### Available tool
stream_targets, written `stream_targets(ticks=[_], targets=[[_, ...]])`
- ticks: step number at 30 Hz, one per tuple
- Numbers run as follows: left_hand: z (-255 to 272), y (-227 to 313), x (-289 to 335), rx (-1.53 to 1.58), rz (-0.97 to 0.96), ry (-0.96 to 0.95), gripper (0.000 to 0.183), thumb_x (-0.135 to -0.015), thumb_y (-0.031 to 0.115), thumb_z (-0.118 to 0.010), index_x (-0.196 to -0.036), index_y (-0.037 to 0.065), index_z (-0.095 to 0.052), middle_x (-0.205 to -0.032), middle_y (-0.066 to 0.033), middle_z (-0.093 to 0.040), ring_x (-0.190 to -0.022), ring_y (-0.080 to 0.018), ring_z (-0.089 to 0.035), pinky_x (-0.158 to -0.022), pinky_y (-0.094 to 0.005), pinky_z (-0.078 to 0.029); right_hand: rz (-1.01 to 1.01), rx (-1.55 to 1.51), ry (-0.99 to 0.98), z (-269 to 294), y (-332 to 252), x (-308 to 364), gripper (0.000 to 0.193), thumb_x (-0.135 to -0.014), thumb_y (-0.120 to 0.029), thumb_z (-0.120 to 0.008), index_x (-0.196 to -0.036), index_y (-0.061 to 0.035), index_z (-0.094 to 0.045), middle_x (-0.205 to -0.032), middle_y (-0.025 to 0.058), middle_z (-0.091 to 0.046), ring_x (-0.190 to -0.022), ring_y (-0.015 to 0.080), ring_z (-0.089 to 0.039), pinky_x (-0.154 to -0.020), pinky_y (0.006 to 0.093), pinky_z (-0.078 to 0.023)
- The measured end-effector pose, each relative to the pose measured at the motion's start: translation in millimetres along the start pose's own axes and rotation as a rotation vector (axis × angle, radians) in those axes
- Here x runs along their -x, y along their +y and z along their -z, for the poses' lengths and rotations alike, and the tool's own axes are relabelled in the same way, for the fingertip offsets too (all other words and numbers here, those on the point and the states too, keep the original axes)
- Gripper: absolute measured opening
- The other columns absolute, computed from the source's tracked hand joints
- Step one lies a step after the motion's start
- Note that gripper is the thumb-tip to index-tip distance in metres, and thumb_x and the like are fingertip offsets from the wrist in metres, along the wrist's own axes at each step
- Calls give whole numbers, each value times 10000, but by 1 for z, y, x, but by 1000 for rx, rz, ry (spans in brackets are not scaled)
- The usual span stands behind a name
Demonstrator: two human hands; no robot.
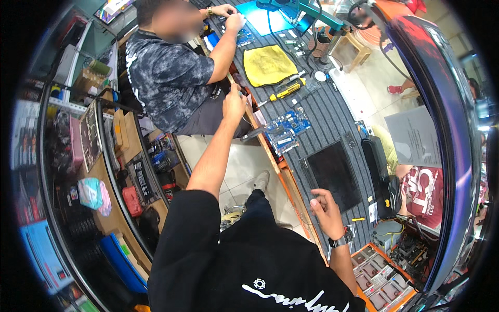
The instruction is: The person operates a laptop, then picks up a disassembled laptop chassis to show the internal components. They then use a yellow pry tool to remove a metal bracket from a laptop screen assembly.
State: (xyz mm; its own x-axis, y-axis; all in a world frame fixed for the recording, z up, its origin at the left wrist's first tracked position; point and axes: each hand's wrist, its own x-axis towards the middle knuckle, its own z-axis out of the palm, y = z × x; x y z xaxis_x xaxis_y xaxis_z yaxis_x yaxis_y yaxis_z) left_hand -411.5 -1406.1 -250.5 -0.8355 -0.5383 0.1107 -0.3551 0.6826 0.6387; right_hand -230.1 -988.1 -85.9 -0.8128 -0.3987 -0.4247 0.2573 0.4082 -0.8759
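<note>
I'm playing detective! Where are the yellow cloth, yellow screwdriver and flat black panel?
Yellow cloth (pixel 269 65): head view, its middle.
Yellow screwdriver (pixel 287 89): head view, its handle.
Flat black panel (pixel 334 176): head view, its middle.

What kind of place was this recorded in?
Probably an electronics or computer repair shop: a bare blue circuit board and a dark flat panel lie on a striped grey bench mat, with a yellow-handled screwdriver near the board.

Palm of left hand (pixel 234 105) hidden, co-worker's head (pixel 174 21) partly blurred
</note>
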Motion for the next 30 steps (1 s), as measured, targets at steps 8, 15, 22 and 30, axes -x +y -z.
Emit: stream_targets(ticks=[8, 15, 22, 30], targets=[[-55, -49, -111, -226, 83, -199, 406, -945, 197, -612, -1327, 80, -684, -1337, -222, -683, -1182, -413, -683, -1021, -514, -545, -130, -45, 25, 0, -3, -36, 400, -1065, -262, -668, -1360, -22, -544, -905, 44, -686, -795, 102, -632, -753, 277, -514], [-30, -40, -67, 11, -51, -1, 332, -1002, 144, -551, -1280, 17, -680, -1191, -242, -696, -1140, -425, -669, -1000, -486, -526, -138, -171, 81, 8, 9, -33, 357, -1077, -222, -641, -1368, -32, -558, -940, 45, -669, -834, 101, -644, -768, 269, -530], [11, 51, 162, 697, -106, -403, 178, -1078, 130, -624, -1138, -22, -694, -1009, -28, -677, -895, -89, -608, -798, -270, -508, -165, -228, 264, 19, 66, 60, 369, -1077, -277, -657, -1385, -90, -578, -968, 35, -665, -855, 99, -616, -775, 278, -527], [-15, 213, 369, 743, -433, -1016, 268, -1091, 195, -590, -1143, -43, -702, -951, -101, -715, -806, -153, -670, -742, -304, -548, 117, -192, 346, 68, 140, 214, 545, -1062, -518, -615, -1397, -97, -530, -892, 65, -654, -803, 167, -624, -727, 345, -510]])
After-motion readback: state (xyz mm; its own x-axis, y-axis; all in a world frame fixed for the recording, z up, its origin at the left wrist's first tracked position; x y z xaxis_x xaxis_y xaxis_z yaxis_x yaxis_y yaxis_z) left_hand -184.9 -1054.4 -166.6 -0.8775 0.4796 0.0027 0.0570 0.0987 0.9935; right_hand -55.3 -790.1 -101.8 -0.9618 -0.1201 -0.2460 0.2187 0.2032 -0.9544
